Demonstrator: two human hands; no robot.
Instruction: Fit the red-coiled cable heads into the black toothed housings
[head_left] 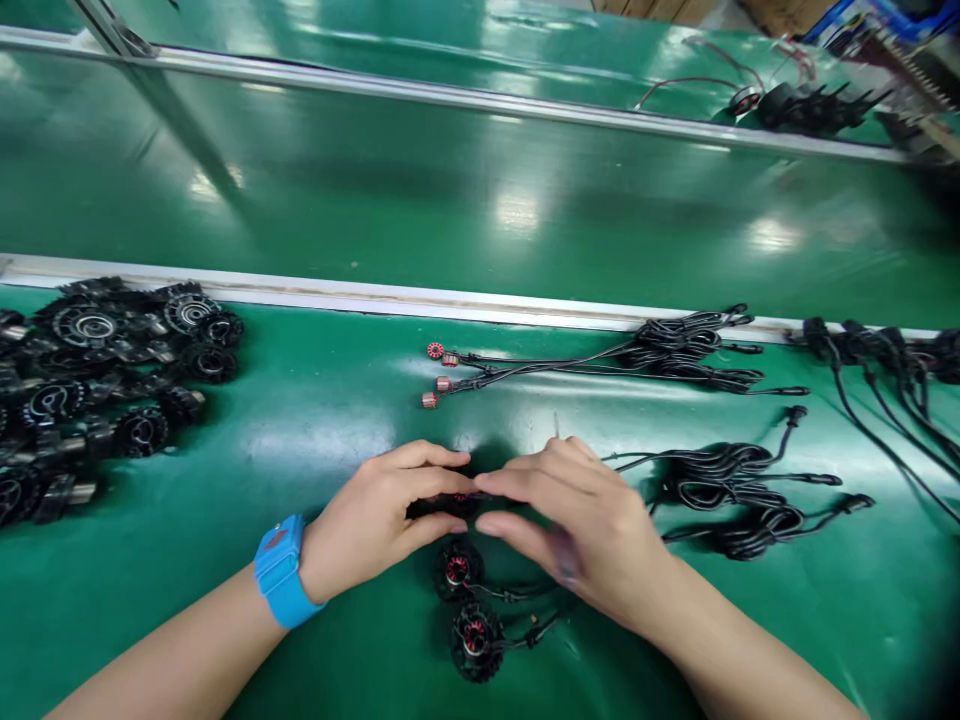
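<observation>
My left hand [397, 505], with a blue wrist strap [289, 570], curls its fingers and thumb around a black round motor part [461, 497] with a bit of red coil showing. The fingers hide most of that part. My right hand [570, 510] meets it from the right, forefinger and thumb at its edge. A thin tool [564, 560] is tucked in the right palm, its slim metal tip standing out above the knuckles; its kind is unclear. Just below the hands lie two black motor housings [474, 637] with red-wound stators inside and cables leading right.
Several red-wound stators [442, 384] on black cables lie beyond the hands. Bundled cables [735, 480] rest at right, near more cabled parts [892, 345]. Black toothed housings [97, 400] are piled at left. A pale rail [337, 295] crosses the green bench.
</observation>
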